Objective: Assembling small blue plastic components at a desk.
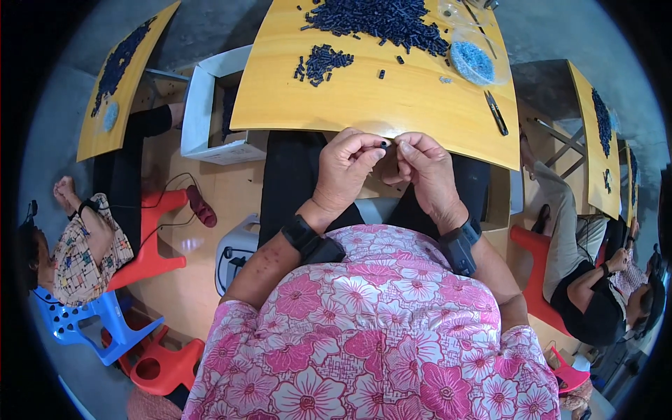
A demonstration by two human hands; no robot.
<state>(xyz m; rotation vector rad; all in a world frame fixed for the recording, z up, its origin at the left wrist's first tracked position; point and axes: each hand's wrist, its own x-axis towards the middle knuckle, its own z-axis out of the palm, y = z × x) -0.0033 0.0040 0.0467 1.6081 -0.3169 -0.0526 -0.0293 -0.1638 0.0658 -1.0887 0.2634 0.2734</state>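
My left hand point(348, 168) pinches a small dark cylindrical piece point(385, 143) between thumb and fingertips, just at the near edge of the yellow table point(392, 105). My right hand point(425, 168) is close against it, fingertips pinched together and touching the same spot; what they hold is too small to make out. Both wrists wear black bands. A large heap of small dark pieces point(378, 17) lies at the far side of the table, and a smaller pile point(322, 63) sits closer to me on the left.
A clear bag of blue-grey bits point(472, 59) and a dark snipping tool point(496, 112) lie on the table's right. A white box point(210, 105) stands to the left. People sit on both sides at similar yellow tables point(119, 77) point(595, 133). Red and blue plastic stools point(150, 238) stand around.
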